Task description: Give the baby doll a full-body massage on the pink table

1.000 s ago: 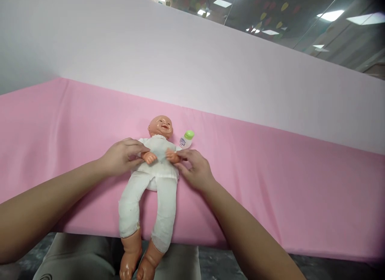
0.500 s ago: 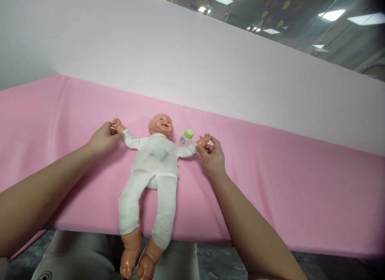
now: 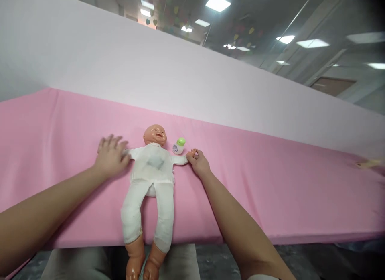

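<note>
A baby doll (image 3: 153, 167) in a white cloth suit lies on its back, its feet hanging past the near edge of the pink-covered table. Over the doll's arm on the left, my left hand (image 3: 111, 156) is open with fingers spread, slightly blurred, and it hides the doll's hand there. My right hand (image 3: 199, 163) is closed around the doll's other hand (image 3: 191, 153), thumb and fingers pinching it. A small bottle (image 3: 179, 147) with a green cap rests beside the doll's head, close to my right hand.
The pink cover (image 3: 255, 183) stretches across the table to both sides. A pale wall (image 3: 180, 83) rises behind it, with glass above reflecting ceiling lights. Something yellowish and blurred (image 3: 369, 163) shows at the far right edge.
My left hand has let go of the doll's hand and spread its fingers over that arm. My right hand keeps its hold. The view has shifted, with more glass visible above.
</note>
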A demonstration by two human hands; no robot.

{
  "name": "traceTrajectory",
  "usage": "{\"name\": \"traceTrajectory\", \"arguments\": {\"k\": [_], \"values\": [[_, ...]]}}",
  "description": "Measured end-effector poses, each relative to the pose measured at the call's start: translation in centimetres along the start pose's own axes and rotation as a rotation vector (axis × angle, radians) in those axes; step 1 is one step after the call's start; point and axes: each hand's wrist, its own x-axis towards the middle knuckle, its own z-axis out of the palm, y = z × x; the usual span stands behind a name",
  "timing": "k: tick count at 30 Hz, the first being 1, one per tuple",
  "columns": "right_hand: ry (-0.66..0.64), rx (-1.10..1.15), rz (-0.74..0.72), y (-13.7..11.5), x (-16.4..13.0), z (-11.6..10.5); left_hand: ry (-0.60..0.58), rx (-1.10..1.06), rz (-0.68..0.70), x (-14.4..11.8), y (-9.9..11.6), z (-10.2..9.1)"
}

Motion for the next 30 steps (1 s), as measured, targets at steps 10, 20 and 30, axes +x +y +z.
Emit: {"name": "traceTrajectory", "arguments": {"k": [10, 20, 30], "values": [[0.093, -0.110, 0.107, -2.3, 0.1, 1.3, -0.105, -0.269, 0.522, -2.1, 2.2, 0.1], [0.276, 0.054, -0.023, -3.3, -1.6, 0.6, -0.130, -0.548, 1.048, -5.4, 6.6, -3.3], [0.187, -0.013, -0.879, -9.0, -6.3, 3.9, -0.076, -0.693, 0.389, -2.3, 3.6, -1.5]]}}
